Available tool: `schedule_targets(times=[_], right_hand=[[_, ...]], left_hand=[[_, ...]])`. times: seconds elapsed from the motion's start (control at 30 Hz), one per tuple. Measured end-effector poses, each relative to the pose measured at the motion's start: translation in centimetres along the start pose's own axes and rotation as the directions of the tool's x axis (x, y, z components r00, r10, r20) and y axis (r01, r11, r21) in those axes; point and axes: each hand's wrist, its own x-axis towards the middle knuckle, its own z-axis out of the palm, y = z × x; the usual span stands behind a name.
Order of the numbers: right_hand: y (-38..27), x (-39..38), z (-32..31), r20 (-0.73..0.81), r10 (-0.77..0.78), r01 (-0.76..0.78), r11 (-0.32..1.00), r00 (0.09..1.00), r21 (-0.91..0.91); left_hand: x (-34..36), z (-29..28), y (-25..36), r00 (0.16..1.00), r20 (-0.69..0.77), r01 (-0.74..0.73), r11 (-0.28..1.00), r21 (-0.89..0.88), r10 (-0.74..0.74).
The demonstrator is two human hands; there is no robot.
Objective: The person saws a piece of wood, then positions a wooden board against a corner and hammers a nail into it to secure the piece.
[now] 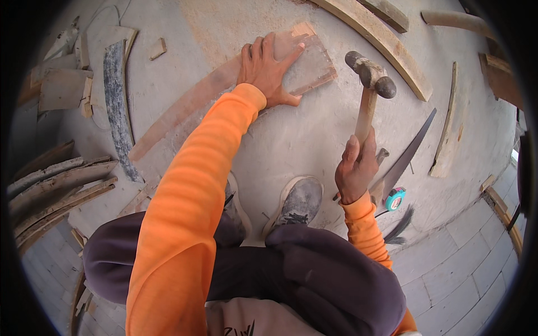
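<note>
Dusty grey floor (291, 143) spreads under my crouch, strewn with offcuts. At nine o'clock rough timber strips (61, 185) lie piled, and towards ten a long speckled board (116, 106) rests on its own. From ten to past twelve the reddish board (221, 84) slants across the floor; my left hand (269, 67) bears on it near its upper end, fingers and thumb splayed wide, laid over it rather than wrapped around anything. Towards half past one the hammer (367, 109) is held with its head clear of the board, my right hand (357, 168), at three, curled snugly round the wooden handle. Just beyond lie a handsaw (412, 143), a teal tape measure (395, 199) lower down, and a narrow wood strip (446, 123) near half past two. An off-line swing could catch my left thumb or fingers, spread as they are near the board's end; a light press from that palm could let the board skid under a blow. Dropping my right hand carelessly could bring it against the saw. As for writing, dark lettering on my shirt (263, 316) at six is cut off by the lower edge, and the tape measure carries a small printed label.
</note>
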Motion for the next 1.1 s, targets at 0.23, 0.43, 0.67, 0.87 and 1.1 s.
schedule_targets(times=[0.23, 0.43, 0.67, 0.87, 1.1], right_hand=[[0.1, 1.1, 0.3, 0.155, -0.05, 0.061, 0.996, 0.987, -0.066], [1.6, 0.9, -1.3, 0.188, 0.046, -0.023, 0.992, 0.981, -0.122], [9.1, -2.2, -7.9, -0.297, 0.183, -0.307, 0.836, 0.937, -0.455], [13.4, -2.6, -10.4, -0.374, 0.073, -0.311, 0.712, 0.925, -0.63], [11.3, -0.3, -7.1, -0.061, -0.055, 0.038, 0.967, 0.997, -0.253]], left_hand=[[-0.1, -0.3, 0.4, 1.0, 0.008, 0.025, 0.998, 0.059, -0.026], [0.5, -0.6, 1.2, 0.997, 0.069, 0.029, 0.997, 0.065, -0.034], [0.9, -1.9, 1.7, 0.994, 0.097, 0.038, 0.989, 0.142, -0.052], [4.2, -1.8, 4.9, 0.997, 0.074, -0.001, 0.99, 0.141, -0.01], [5.3, -0.3, 4.6, 0.994, 0.111, -0.017, 0.994, 0.111, 0.004]])
